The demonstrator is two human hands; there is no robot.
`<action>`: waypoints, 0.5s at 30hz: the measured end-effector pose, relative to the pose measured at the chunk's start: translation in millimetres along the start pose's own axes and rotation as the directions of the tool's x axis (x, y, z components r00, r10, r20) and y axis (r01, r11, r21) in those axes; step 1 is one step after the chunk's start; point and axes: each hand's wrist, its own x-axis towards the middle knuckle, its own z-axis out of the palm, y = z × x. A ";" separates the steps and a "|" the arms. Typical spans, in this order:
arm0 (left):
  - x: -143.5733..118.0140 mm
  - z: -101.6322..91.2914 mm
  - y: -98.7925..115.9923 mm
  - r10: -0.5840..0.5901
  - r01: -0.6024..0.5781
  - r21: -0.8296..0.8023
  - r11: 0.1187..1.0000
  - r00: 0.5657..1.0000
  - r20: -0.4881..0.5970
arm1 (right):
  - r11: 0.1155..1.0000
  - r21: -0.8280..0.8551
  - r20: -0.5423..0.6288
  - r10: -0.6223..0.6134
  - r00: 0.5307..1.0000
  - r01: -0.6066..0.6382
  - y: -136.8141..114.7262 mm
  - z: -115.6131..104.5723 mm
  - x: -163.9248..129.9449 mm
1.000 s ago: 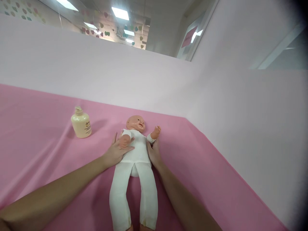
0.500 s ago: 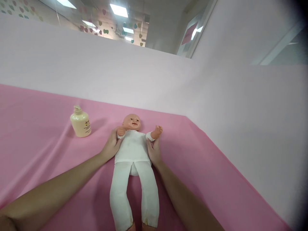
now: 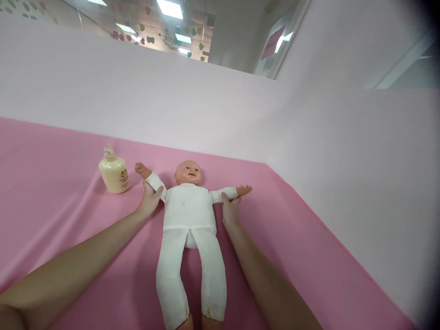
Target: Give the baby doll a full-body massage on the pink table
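A baby doll (image 3: pixel 189 208) with a white cloth body lies on its back on a pink cover (image 3: pixel 292 256), its head toward the wall. Both doll arms are spread out to the sides. My left hand (image 3: pixel 150 198) is closed around the doll's arm on the left, thumb on top near the shoulder. My right hand (image 3: pixel 230 208) grips the doll's other arm, with the thumb over the sleeve and the fingers partly hidden beneath. The doll's legs stretch toward me, slightly apart, and its feet are cut off by the bottom edge.
A pale yellow pump bottle (image 3: pixel 114 174) stands on the cover to the left of the doll. A white wall (image 3: pixel 137 96) rises behind and another on the right. Above is a window (image 3: pixel 192 32) showing ceiling lights and hanging heart shapes.
The doll's arms have swung outward from beside its chest to a wide spread. Both my hands moved apart with them, the left one leftward and the right one slightly rightward.
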 end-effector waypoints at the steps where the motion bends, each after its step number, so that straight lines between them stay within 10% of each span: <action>1: 0.4 0.0 -1.1 0.012 -0.012 -0.001 1.000 1.000 -0.004 | 1.000 0.022 0.005 -0.004 1.000 0.004 -2.7 -1.1 0.0; 9: -3.7 1.4 1.7 0.066 -0.066 -0.008 0.998 0.996 0.057 | 0.958 -0.022 0.096 -0.284 0.954 0.287 -33.7 -2.8 -9.7; 15: -7.8 5.3 15.5 0.236 -0.263 0.076 0.962 0.937 0.256 | 0.980 -0.079 0.198 -0.167 0.966 0.185 -27.6 -1.9 -11.3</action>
